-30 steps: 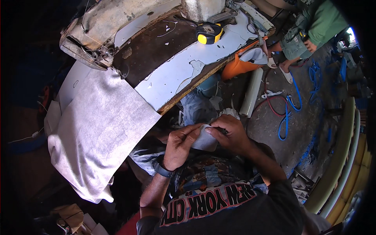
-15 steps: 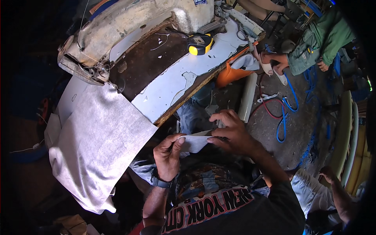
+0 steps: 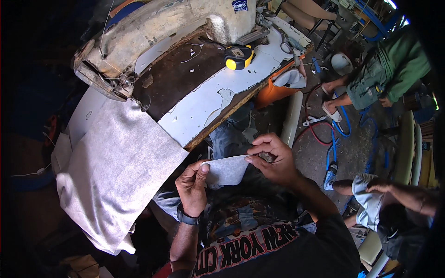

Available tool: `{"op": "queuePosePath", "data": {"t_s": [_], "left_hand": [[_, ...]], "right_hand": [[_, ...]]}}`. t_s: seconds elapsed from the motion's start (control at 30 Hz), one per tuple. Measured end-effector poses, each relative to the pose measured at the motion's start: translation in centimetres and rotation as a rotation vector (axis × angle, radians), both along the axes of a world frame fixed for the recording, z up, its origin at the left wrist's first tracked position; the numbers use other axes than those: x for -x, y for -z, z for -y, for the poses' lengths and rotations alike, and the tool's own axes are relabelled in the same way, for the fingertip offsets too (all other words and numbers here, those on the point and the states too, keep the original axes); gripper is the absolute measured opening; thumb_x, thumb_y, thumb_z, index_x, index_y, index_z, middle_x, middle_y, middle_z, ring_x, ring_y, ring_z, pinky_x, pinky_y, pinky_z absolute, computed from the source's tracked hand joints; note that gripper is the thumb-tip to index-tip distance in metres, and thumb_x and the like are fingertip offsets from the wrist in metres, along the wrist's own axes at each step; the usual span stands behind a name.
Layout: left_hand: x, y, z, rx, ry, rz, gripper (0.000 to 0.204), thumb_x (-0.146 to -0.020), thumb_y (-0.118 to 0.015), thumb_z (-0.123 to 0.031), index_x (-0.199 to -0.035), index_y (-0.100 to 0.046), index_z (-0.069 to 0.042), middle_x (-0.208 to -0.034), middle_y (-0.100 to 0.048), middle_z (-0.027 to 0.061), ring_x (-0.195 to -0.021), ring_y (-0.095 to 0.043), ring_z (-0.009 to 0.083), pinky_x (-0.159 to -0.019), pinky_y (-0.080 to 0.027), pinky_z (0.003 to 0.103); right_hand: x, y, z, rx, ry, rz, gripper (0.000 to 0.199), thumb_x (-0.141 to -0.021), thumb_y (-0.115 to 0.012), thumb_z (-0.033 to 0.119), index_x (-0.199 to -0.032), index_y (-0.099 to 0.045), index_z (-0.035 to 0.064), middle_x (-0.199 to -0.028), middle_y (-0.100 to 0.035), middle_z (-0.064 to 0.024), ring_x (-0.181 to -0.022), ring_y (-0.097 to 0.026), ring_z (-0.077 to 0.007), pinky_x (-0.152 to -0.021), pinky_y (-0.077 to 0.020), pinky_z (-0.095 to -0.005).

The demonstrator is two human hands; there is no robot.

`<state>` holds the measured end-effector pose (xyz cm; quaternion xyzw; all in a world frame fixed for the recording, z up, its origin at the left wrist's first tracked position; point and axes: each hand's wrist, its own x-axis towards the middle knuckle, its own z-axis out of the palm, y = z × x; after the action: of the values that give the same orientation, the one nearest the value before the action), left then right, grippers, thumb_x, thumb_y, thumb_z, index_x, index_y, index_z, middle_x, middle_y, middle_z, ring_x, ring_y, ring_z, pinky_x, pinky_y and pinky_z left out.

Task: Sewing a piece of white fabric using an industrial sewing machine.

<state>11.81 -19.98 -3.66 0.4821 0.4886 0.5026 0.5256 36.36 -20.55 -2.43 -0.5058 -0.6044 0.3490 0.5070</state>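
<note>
Currently both grips, left hand (image 3: 192,185) & right hand (image 3: 273,160), pinch small grey fabric piece (image 3: 227,169) betw. them.

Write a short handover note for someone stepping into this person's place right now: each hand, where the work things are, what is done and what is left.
Left hand: pinches the left end of a small grey fabric piece in a thumb-and-finger grip.
Right hand: pinches its right end; the piece is held flat between both hands, above the lap.
Large grey cloth drapes off the worn table, below the sewing machine. Yellow tape measure sits on the table.
Done: small piece is in hand, away from the machine.
Left: it has not been laid on the table or under the machine.
</note>
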Motion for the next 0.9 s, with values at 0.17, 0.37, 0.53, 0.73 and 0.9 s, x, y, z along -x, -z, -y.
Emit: {"op": "queuePosePath", "data": {"t_s": [0.17,0.37,0.53,0.73,0.9], "left_hand": [[0.2,0.9,0.0,0.049,0.031,0.002,0.018,-0.102,-0.072,-0.015,-0.109,-0.075,0.001,-0.094,-0.074,0.0008,-0.085,-0.062,0.0071,-0.08,-0.05,0.025],[-2.2,-1.1,-0.9,-0.371,0.225,-0.511,0.061,-0.081,-0.085,-0.005,-0.136,-0.059,-0.004,-0.13,-0.067,0.0166,-0.116,-0.067,0.03,-0.102,-0.05,0.042],[-2.3,0.6,-1.4,-0.447,0.37,-0.591,0.044,-0.077,-0.087,-0.01,-0.117,-0.072,-0.002,-0.116,-0.074,0.014,-0.112,-0.07,0.0323,-0.107,-0.047,0.048],[-2.3,1.8,-0.5,-0.313,0.315,-0.447,0.025,-0.08,-0.087,-0.007,-0.102,-0.077,0.001,-0.091,-0.077,0.0152,-0.078,-0.075,0.0263,-0.072,-0.058,0.033],[-1.5,1.8,-0.3,-0.262,0.296,-0.435,0.016,-0.082,-0.083,0.002,-0.097,-0.078,0.001,-0.087,-0.076,0.0142,-0.078,-0.074,0.022,-0.074,-0.056,0.033]], "right_hand": [[0.2,-0.4,-0.1,-0.043,0.021,0.052,0.019,-0.084,-0.083,0.002,-0.093,-0.067,0.0032,-0.097,-0.074,-0.0092,-0.089,-0.074,-0.0202,-0.079,-0.0564,-0.0326],[1.2,-0.3,-0.4,-0.211,-0.204,0.407,0.018,-0.084,-0.076,0.001,-0.099,-0.067,0.0061,-0.091,-0.071,-0.0122,-0.081,-0.072,-0.0312,-0.069,-0.0576,-0.0401],[2.1,0.6,-0.6,-0.185,-0.203,0.414,0.016,-0.085,-0.073,0.003,-0.098,-0.064,0.0079,-0.086,-0.067,-0.013,-0.079,-0.07,-0.0342,-0.066,-0.0558,-0.0436],[1.5,1.4,-0.7,-0.092,-0.245,0.331,0.015,-0.088,-0.074,0.003,-0.1,-0.067,0.005,-0.09,-0.071,-0.0101,-0.083,-0.073,-0.0305,-0.07,-0.0577,-0.0403],[-1.1,-0.5,-4.3,-0.077,-0.334,0.289,0.006,-0.093,-0.071,0.008,-0.093,-0.066,0.0051,-0.085,-0.069,-0.0107,-0.074,-0.071,-0.0257,-0.065,-0.0541,-0.0371]]}}
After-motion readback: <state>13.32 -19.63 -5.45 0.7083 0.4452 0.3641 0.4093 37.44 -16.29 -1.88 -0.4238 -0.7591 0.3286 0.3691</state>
